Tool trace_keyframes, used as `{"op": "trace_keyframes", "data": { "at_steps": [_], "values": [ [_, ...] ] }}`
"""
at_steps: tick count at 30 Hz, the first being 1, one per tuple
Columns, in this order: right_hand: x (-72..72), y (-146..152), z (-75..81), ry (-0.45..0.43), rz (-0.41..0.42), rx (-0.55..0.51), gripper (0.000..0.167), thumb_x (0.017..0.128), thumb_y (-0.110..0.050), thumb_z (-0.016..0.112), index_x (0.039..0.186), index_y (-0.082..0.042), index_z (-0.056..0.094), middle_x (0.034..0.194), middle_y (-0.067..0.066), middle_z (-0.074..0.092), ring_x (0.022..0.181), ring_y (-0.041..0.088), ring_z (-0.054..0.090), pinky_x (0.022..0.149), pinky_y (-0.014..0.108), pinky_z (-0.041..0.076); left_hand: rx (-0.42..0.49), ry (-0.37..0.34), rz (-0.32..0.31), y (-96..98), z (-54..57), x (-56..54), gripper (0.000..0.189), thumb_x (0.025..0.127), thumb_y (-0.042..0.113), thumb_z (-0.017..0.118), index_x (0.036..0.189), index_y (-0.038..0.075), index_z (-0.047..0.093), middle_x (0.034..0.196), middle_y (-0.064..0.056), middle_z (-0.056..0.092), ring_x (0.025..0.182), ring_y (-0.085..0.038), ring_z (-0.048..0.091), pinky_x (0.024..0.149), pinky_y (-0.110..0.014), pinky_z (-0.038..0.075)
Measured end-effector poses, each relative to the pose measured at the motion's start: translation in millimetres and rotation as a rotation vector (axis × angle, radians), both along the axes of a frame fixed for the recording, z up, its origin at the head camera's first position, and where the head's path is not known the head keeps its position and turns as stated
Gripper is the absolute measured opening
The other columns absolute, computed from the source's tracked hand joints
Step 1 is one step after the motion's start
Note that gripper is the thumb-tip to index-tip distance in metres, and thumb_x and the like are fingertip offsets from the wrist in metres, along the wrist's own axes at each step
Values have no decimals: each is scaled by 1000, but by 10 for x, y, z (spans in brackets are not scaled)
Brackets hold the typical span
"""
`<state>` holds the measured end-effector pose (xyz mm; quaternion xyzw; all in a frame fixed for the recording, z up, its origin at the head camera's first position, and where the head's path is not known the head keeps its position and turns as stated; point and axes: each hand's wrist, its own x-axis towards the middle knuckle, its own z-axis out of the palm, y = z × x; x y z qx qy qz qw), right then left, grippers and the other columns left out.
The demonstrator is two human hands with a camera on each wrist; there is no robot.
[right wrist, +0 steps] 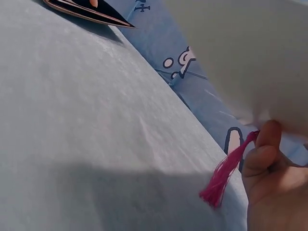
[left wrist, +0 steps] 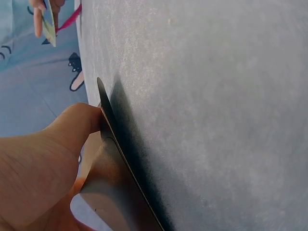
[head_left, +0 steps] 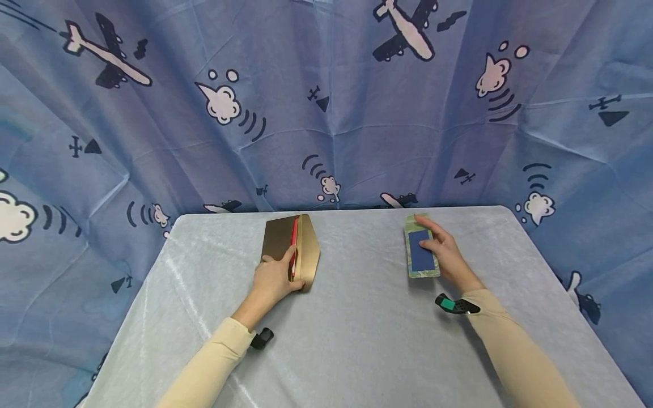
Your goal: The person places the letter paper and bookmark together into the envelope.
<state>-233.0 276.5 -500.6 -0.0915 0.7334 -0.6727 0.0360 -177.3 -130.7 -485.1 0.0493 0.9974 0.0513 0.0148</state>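
On the left part of the table, my left hand [head_left: 272, 279] grips a gold-brown paper envelope [head_left: 276, 231]. Its pointed flap [head_left: 308, 249] stands out to the right, and a strip of red [head_left: 293, 232] shows in the opening. In the left wrist view, the thumb [left wrist: 79, 118] presses on the flap edge. My right hand [head_left: 448, 253] pinches a bookmark [head_left: 422, 250] with a green patterned border and a blue panel, held above the table at the right. A magenta tassel [right wrist: 225, 175] hangs beside the fingers in the right wrist view, where the bookmark's pale side fills the upper right.
A light grey cloth covers the table [head_left: 352, 328], whose far edge lies just beyond both hands. Behind it hangs a blue curtain [head_left: 285, 73] printed with planes and clouds. Each wrist wears a dark band; the right one [head_left: 456, 305] has a green patch.
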Motion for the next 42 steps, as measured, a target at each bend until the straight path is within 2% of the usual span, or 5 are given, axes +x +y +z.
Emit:
{"op": "trace_keyframes", "data": {
  "at_steps": [7,16,24,33,42],
  "values": [
    [-33,-35,14,-141,33,-133,71,96,8,43,159,-20,24,169,4,-7,105,5,52,71,19,52,-4,12,-7,-2,3,-1,98,70,59,80,152,25,38,116,-46,58,72,-41,69,68,-49,56],
    [-24,-17,24,-234,94,-214,72,95,6,33,159,-26,22,163,10,3,80,7,58,63,23,54,-19,3,-10,2,-11,-3,97,72,60,79,153,25,38,120,-48,56,74,-42,69,70,-49,57],
    [-43,-54,-11,-203,78,-166,68,94,6,38,157,-19,30,162,-7,20,98,3,51,67,19,51,-24,5,-11,11,-3,-2,97,71,61,79,152,24,39,119,-47,56,75,-42,70,71,-49,57],
    [-84,-152,19,-258,74,-137,66,100,-5,51,158,-22,26,159,-1,23,96,2,58,69,21,54,-16,12,-11,5,-13,-3,97,70,59,80,152,24,40,117,-47,58,72,-41,69,67,-47,56],
    [-130,-234,-19,-189,127,-228,66,97,-5,59,156,-15,31,112,-9,68,88,1,67,72,20,56,-8,14,-13,-9,-11,-4,97,71,58,80,152,24,39,118,-47,57,74,-42,70,68,-48,56]
  ]
}}
